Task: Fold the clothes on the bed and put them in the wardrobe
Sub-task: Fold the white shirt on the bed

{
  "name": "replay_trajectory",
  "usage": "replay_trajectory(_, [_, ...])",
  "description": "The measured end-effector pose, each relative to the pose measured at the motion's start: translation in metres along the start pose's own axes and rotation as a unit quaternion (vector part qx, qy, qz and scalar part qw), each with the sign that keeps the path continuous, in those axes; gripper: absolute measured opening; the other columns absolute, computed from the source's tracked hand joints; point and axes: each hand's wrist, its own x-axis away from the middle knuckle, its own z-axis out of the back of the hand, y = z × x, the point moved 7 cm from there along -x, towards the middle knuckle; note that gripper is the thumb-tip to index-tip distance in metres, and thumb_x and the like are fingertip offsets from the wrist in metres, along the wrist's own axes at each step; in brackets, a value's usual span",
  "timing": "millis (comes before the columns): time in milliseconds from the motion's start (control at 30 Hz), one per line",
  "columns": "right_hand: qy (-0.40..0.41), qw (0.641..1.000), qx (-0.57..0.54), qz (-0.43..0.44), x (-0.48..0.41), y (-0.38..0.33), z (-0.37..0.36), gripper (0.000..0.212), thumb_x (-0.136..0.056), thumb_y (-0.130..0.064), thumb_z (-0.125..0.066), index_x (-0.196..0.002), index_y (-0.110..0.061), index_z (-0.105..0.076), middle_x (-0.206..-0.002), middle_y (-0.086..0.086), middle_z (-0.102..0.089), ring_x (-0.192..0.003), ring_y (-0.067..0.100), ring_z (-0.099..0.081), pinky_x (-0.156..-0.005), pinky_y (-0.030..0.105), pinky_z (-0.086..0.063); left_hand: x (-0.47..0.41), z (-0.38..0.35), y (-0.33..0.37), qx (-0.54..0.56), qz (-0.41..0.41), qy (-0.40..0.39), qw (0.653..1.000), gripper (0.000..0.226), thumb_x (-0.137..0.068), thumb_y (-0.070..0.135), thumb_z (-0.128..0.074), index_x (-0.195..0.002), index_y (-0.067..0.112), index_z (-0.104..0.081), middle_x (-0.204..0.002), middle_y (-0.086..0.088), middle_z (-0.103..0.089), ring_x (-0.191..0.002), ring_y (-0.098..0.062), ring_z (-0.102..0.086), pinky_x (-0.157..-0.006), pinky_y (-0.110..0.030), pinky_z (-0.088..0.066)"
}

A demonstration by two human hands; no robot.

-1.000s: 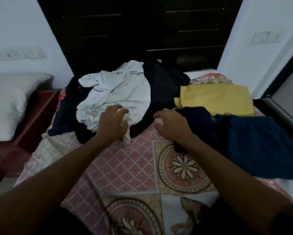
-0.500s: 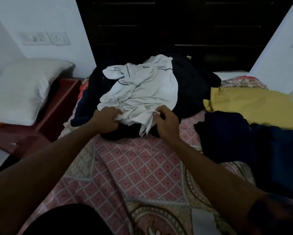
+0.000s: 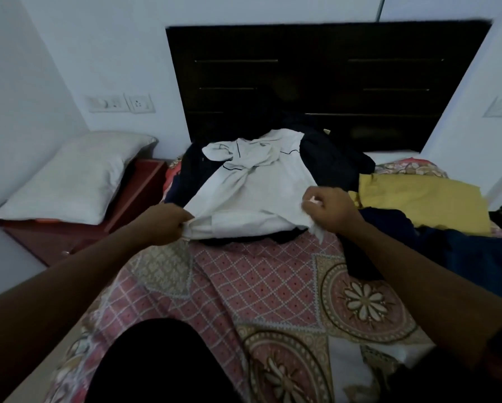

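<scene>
A white garment with thin dark piping (image 3: 252,190) lies stretched over a heap of black clothes (image 3: 334,161) at the head of the bed (image 3: 244,280). My left hand (image 3: 168,223) grips its near left corner. Its near right corner is pinched in my right hand (image 3: 329,209), and the hem is pulled taut between them. A yellow garment (image 3: 418,202) lies flat at the right. Beside my right forearm sits a dark navy garment (image 3: 461,251).
A dark headboard (image 3: 316,82) stands behind the clothes. A white pillow (image 3: 75,178) rests on a red-brown side table (image 3: 78,231) at the left. White walls close in on both sides. The patterned bedspread lies bare in front of the heap.
Both hands took hold of the white garment's near edge and drew apart, spreading it flat. The view has tilted up, showing more of the headboard.
</scene>
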Motion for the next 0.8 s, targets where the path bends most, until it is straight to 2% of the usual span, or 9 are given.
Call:
replay_trajectory(167, [-0.362, 0.922, 0.128, -0.054, 0.075, 0.004, -0.061, 0.023, -0.094, -0.043, -0.062, -0.091, -0.023, -0.073, -0.098, -0.009, -0.066, -0.101, 0.018, -0.064, -0.086, 0.033, -0.048, 0.056, -0.056, 0.040, -0.042, 0.037, -0.264, 0.963, 0.041, -0.096, 0.013, -0.048, -0.136, 0.006, -0.050, -0.136, -0.015, -0.054, -0.123, -0.028, -0.053, -0.093, -0.030, -0.041])
replay_trajectory(233, [-0.509, 0.848, 0.112, -0.099, 0.114, 0.003, -0.083, 0.031, -0.094, -0.039, -0.066, -0.097, -0.010, -0.075, -0.094, -0.002, -0.068, -0.090, 0.018, -0.064, -0.081, 0.031, -0.051, 0.075, -0.075, 0.046, -0.017, 0.066, -0.379, 0.923, 0.038, -0.094, 0.014, -0.052, -0.129, 0.000, -0.054, -0.122, -0.018, -0.060, -0.106, -0.031, -0.062, -0.081, -0.037, -0.050])
replay_trajectory(300, [-0.597, 0.779, 0.095, -0.166, 0.142, 0.001, -0.084, 0.039, -0.088, -0.045, -0.073, -0.086, -0.006, -0.071, -0.069, 0.002, -0.064, -0.060, 0.016, -0.055, -0.058, 0.026, -0.046, 0.087, -0.078, 0.045, 0.088, 0.138, -0.448, 0.879, 0.022, -0.091, 0.022, -0.062, -0.105, 0.006, -0.065, -0.097, -0.010, -0.065, -0.078, -0.024, -0.065, -0.062, -0.032, -0.054])
replay_trajectory(367, [-0.627, 0.751, 0.088, -0.188, 0.146, -0.004, -0.076, 0.045, -0.085, -0.050, -0.075, -0.075, -0.006, -0.070, -0.059, 0.004, -0.066, -0.050, 0.014, -0.055, -0.053, 0.023, -0.045, 0.089, -0.074, 0.043, 0.198, 0.184, -0.489, 0.830, 0.028, -0.090, 0.041, -0.066, -0.095, 0.014, -0.066, -0.090, -0.007, -0.072, -0.075, -0.022, -0.070, -0.068, -0.030, -0.056])
replay_trajectory(467, [-0.527, 0.837, 0.042, -0.143, 0.100, -0.001, -0.072, 0.030, -0.090, -0.042, -0.073, -0.081, -0.013, -0.073, -0.074, 0.007, -0.074, -0.056, 0.011, -0.064, -0.062, 0.023, -0.054, 0.048, -0.061, 0.027, 0.252, 0.172, -0.395, 0.867, 0.041, -0.086, 0.055, -0.069, -0.096, 0.015, -0.065, -0.090, -0.009, -0.076, -0.075, -0.020, -0.072, -0.067, -0.025, -0.052])
replay_trajectory(533, [-0.359, 0.927, 0.022, -0.104, 0.056, 0.004, -0.066, 0.023, -0.089, -0.036, -0.075, -0.088, -0.013, -0.073, -0.075, 0.000, -0.071, -0.061, 0.011, -0.065, -0.065, 0.027, -0.053, 0.012, -0.050, 0.016, 0.288, 0.141, -0.217, 0.922, 0.033, -0.087, 0.048, -0.070, -0.097, 0.016, -0.065, -0.091, -0.009, -0.075, -0.071, -0.014, -0.068, -0.055, -0.019, -0.045])
replay_trajectory(600, [-0.181, 0.979, -0.001, -0.098, 0.015, 0.017, -0.059, 0.018, -0.086, -0.030, -0.077, -0.096, -0.016, -0.072, -0.075, -0.008, -0.064, -0.071, 0.013, -0.064, -0.068, 0.028, -0.050, -0.025, -0.035, 0.009, 0.295, 0.094, -0.026, 0.951, 0.034, -0.084, 0.045, -0.074, -0.106, 0.022, -0.062, -0.103, -0.007, -0.068, -0.086, -0.016, -0.065, -0.063, -0.020, -0.048])
replay_trajectory(700, [-0.022, 0.989, -0.073, -0.128, -0.038, 0.040, -0.065, 0.033, -0.083, -0.024, -0.079, -0.114, -0.017, -0.069, -0.101, 0.003, -0.066, -0.092, 0.018, -0.062, -0.082, 0.032, -0.050, -0.069, -0.026, 0.024, 0.218, 0.023, 0.097, 0.971, 0.077, -0.066, 0.068, -0.072, -0.131, 0.032, -0.051, -0.132, -0.002, -0.051, -0.116, -0.021, -0.051, -0.097, -0.041, -0.047])
replay_trajectory(800, [0.000, 0.996, -0.043, -0.082, -0.089, 0.050, -0.087, 0.062, -0.082, -0.040, -0.080, -0.136, -0.020, -0.058, -0.134, 0.008, -0.057, -0.121, 0.028, -0.054, -0.103, 0.038, -0.043, -0.111, -0.028, 0.052, 0.142, -0.005, 0.093, 0.985, 0.092, -0.063, 0.067, -0.079, -0.141, 0.034, -0.042, -0.142, -0.002, -0.040, -0.127, -0.025, -0.041, -0.101, -0.047, -0.043])
